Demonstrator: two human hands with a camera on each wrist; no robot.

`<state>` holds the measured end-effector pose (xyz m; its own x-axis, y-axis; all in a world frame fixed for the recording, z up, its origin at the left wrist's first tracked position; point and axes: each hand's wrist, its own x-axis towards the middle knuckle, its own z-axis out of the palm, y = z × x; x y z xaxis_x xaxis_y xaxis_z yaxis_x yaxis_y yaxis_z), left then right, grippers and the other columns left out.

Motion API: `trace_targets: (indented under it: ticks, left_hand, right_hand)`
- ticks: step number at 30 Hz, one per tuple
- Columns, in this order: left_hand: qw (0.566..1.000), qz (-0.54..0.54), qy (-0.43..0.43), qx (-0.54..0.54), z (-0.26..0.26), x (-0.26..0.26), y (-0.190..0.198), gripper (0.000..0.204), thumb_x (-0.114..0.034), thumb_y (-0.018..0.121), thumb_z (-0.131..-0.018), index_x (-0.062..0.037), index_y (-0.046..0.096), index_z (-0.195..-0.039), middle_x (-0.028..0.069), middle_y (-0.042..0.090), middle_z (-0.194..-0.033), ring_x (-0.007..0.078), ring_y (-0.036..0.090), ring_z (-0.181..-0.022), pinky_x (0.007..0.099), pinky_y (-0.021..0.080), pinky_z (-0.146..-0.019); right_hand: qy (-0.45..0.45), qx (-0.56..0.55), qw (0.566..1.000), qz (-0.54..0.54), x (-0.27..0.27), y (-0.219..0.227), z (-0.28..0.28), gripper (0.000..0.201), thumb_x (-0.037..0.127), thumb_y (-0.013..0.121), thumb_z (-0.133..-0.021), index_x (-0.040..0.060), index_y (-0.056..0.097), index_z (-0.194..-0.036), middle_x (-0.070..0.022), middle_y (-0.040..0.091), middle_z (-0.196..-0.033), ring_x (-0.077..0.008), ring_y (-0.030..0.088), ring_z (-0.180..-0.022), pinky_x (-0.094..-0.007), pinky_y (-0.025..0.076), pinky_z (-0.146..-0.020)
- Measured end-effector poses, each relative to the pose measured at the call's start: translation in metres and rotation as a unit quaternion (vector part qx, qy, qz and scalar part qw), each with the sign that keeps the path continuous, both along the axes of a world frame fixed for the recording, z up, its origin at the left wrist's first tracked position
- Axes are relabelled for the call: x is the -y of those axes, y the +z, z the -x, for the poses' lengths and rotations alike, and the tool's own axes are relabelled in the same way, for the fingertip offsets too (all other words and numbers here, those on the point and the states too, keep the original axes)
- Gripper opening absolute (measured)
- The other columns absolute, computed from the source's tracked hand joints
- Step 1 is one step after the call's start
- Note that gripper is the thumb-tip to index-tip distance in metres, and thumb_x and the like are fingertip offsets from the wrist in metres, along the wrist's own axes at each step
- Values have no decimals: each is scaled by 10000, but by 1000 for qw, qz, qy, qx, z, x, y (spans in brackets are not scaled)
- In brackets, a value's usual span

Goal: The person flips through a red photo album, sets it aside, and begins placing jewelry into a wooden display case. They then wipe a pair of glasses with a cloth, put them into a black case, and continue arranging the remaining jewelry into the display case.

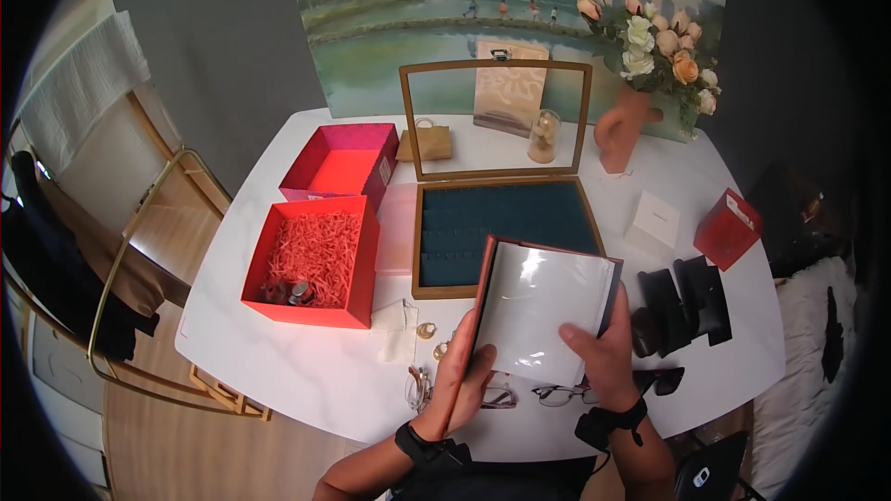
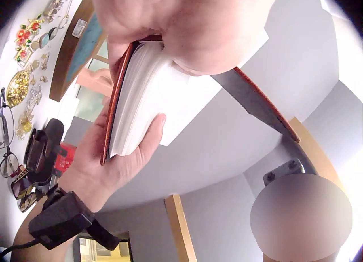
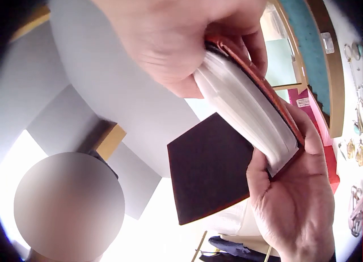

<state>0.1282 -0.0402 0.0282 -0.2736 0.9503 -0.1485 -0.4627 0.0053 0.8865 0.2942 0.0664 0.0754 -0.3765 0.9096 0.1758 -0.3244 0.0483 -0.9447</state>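
Note:
Both hands hold an opened photo album with glossy clear-sleeved pages and a reddish-brown cover, tilted up over the table's front. My left hand grips its left side, where the cover stands swung away from the pages. My right hand grips the right edge, thumb lying on the top sleeve. In the right wrist view the dark inner face of the cover hangs apart from the thick page block. From the left wrist view, the right hand supports the page stack near one corner.
A glass-lidded display case stands open behind the album. To the left are a red box of shredded paper and a pink box. Eyeglasses, dark cases, a white box and a flower vase surround it.

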Motion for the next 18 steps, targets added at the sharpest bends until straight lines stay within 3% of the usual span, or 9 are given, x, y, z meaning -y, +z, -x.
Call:
trace_targets:
  ticks: [4,6,7,10,12,14,15,16,18]
  left_hand:
    - [995,-2,16,-99,-4,1,12,518,-248,530,-1041,-75,351,-1496,-35,474,-920,46,404,-710,212,366,-615]
    - [995,35,48,86,-6,-4,-23,428,-326,539,-1042,-48,480,-1362,-19,515,-923,51,434,-701,213,380,-611]
    - [999,26,29,38,2,-2,-32,368,-398,525,-1042,-62,562,-1188,-10,543,-891,55,458,-700,225,402,-604]
    - [998,26,51,-16,6,-2,-37,326,-386,511,-1047,-66,565,-1074,-16,529,-830,60,454,-688,242,418,-597]
    - [997,-23,64,-46,13,-2,-20,444,-237,565,-1022,-46,479,-1414,6,589,-980,66,549,-805,233,474,-685]
    - [990,-52,13,-127,21,-1,-4,572,-89,573,-994,-51,358,-1522,53,586,-1250,102,591,-1072,244,491,-905]
    - [969,-140,-3,-203,23,-1,2,566,6,558,-974,-28,365,-1505,75,507,-1417,129,524,-1250,270,423,-1055]
    - [982,-143,-18,-121,22,-1,7,525,-33,576,-984,-17,401,-1479,63,540,-1373,115,542,-1209,266,451,-1021]
    - [991,-108,-73,-28,27,0,15,469,-72,591,-991,-5,457,-1435,59,567,-1344,109,552,-1191,258,461,-1002]
  right_hand:
    - [-4,42,999,-35,0,3,1,831,4,734,-799,3,255,-1478,-136,506,-1330,-197,547,-1197,-352,454,-1032]
    - [-2,42,998,-43,-1,5,1,858,-2,741,-793,7,240,-1489,-135,500,-1333,-201,550,-1195,-353,456,-1033]
    - [-8,36,998,-49,0,7,2,900,6,757,-784,10,216,-1503,-142,494,-1337,-210,537,-1216,-358,457,-1034]
    - [-41,64,991,-111,-5,7,1,971,29,801,-751,26,213,-1523,-156,485,-1352,-244,514,-1259,-373,459,-1040]
    - [-70,96,979,-167,-12,16,-5,999,44,830,-726,39,233,-1528,-163,482,-1364,-267,505,-1281,-383,461,-1046]
    - [-107,427,815,-376,-15,44,-17,1010,92,872,-686,66,304,-1521,-175,467,-1405,-304,479,-1324,-395,458,-1056]
    - [-68,478,783,-392,-17,51,-20,959,127,874,-693,82,361,-1502,-182,472,-1418,-321,498,-1312,-398,458,-1055]
    - [-70,481,781,-392,-17,59,-19,959,127,874,-693,82,361,-1502,-182,472,-1418,-321,498,-1312,-398,458,-1055]
    - [93,469,861,-175,-14,71,-15,949,160,860,-727,79,335,-1513,-201,478,-1418,-320,501,-1319,-383,454,-1052]
